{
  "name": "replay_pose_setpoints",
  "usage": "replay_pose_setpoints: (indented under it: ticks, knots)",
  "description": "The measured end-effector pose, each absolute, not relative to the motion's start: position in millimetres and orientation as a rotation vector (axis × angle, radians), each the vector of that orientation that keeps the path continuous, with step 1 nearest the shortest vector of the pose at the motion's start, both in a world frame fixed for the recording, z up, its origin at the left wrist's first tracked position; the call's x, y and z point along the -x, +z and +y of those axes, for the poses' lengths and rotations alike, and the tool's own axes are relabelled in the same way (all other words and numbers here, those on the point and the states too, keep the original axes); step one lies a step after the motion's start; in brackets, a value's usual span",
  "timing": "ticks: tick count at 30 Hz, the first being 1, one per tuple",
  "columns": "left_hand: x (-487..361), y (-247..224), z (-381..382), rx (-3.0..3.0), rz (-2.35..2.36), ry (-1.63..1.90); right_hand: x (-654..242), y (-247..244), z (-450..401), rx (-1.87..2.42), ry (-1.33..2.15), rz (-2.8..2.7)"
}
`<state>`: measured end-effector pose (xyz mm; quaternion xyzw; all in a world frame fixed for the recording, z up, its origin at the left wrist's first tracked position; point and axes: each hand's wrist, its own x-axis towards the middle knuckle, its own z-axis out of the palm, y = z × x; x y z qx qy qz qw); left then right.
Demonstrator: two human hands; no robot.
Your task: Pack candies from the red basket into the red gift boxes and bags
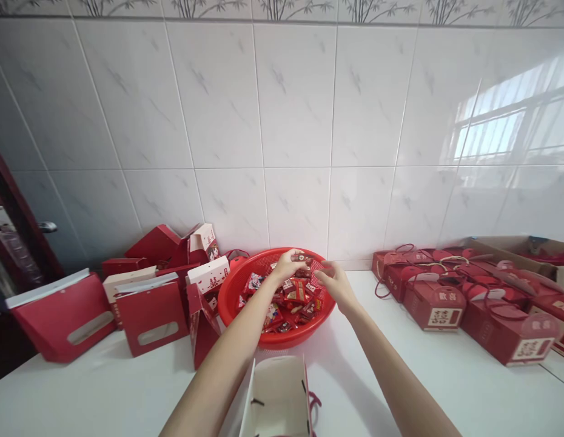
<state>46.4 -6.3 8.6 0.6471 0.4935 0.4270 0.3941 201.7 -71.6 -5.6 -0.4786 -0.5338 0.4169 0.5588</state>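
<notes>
A red plastic basket [228, 291] full of wrapped candies [296, 290] stands in front of me. Over its far side, my left hand [286, 267] pinches a small dark-red wrapped candy [302, 258]. My right hand [336, 285] hovers at the basket's right rim with thumb and fingers apart, slightly blurred, and I see nothing in it. Nearest to me, between my forearms, is an open gift box [282, 388] with a white inside and a dark-red cord at its right side. The part of it I see into holds no candy.
Red paper gift boxes [151, 312], several with open tops, crowd the left of the white table [355, 376]. Closed red boxes [434, 303] with cord handles stand in rows at the right, before a cardboard carton [504, 249]. A tiled wall [295, 121] rises behind.
</notes>
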Motion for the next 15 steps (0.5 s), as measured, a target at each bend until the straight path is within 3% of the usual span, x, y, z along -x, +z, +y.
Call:
replay_pose_setpoints:
  ticks: [3,8,15]
  knots:
    - [-51,9,-10,-1.499,0.949,1.144,-190,-3,-59,1.024,1.114,-1.172]
    - [-55,5,-1,-1.617,0.947,1.143,-182,-7,-53,0.849,1.355,-1.113]
    - [-49,-15,27,-1.548,0.998,1.174,-185,-15,-44,0.649,1.312,-0.876]
